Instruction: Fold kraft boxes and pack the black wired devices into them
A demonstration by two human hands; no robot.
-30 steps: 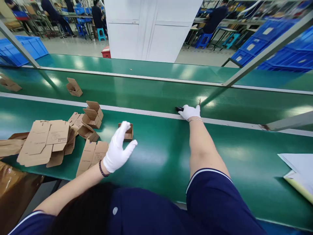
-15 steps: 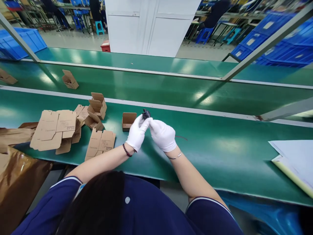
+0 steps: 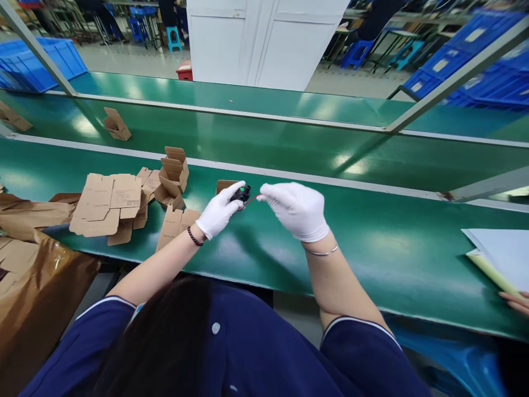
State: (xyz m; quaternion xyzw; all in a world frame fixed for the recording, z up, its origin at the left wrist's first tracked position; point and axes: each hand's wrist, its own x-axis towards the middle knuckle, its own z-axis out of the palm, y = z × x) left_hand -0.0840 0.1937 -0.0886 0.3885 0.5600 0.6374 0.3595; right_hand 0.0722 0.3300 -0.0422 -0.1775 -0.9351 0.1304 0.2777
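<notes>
My left hand (image 3: 217, 213), in a white glove, grips a small black part (image 3: 241, 193) just in front of an open little cardboard box (image 3: 224, 186) on the green bench (image 3: 372, 248). My right hand (image 3: 296, 209), also gloved, pinches the thin red wire (image 3: 250, 201) that runs out of the part and holds it stretched to the right. Both hands hover above the bench surface, a hand's width apart.
Flat and folded cardboard boxes (image 3: 111, 201) lie in a pile at the left, with brown wrapping (image 3: 28, 259) beside them. A green conveyor belt (image 3: 268, 146) runs behind, carrying one folded box (image 3: 115, 124). White and yellow papers (image 3: 498, 262) lie at the right, near another person's fingers (image 3: 516, 302).
My right hand fetched the black part from the belt edge and brought it to my left hand; now the hands have drawn apart, stretching the wire.
</notes>
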